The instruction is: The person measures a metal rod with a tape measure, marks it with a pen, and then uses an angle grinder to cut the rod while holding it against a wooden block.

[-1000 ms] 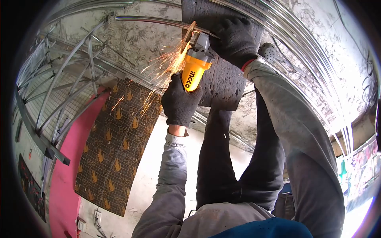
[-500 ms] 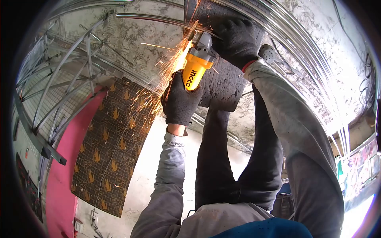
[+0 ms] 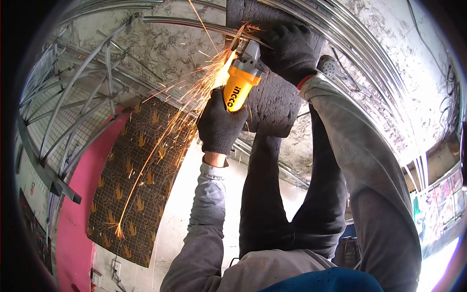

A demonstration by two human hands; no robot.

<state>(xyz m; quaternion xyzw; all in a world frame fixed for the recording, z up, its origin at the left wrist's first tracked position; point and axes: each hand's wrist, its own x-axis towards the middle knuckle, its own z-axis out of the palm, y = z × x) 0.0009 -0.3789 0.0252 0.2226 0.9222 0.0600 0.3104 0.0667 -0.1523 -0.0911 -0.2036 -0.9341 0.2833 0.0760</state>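
Note:
My left hand (image 3: 222,121), in a dark knit glove, is closed around the body of a yellow angle grinder (image 3: 241,87) with a grey metal head. The grinder's disc (image 3: 237,38) stands on edge against a thin shiny metal tube (image 3: 189,21), and orange sparks (image 3: 214,75) spray down and to the left. My right hand (image 3: 290,52), gloved too, presses the tube's right end onto a dark, pitted block (image 3: 275,104). Its fingertips are partly hidden, but the fingers look curled over the tube.
Several long shiny tubes (image 3: 369,63) run along the right side. A metal frame (image 3: 65,112) stands at the left, near a pink sheet (image 3: 80,214) and a dark patterned mat (image 3: 131,185). A perforated round metal piece (image 3: 327,65) lies near my right wrist. My legs straddle the block's near end.
The spark spray has spread wider, with one long streak reaching down to the patterned mat. Both hands, the grinder and the tube stay nearly in place.

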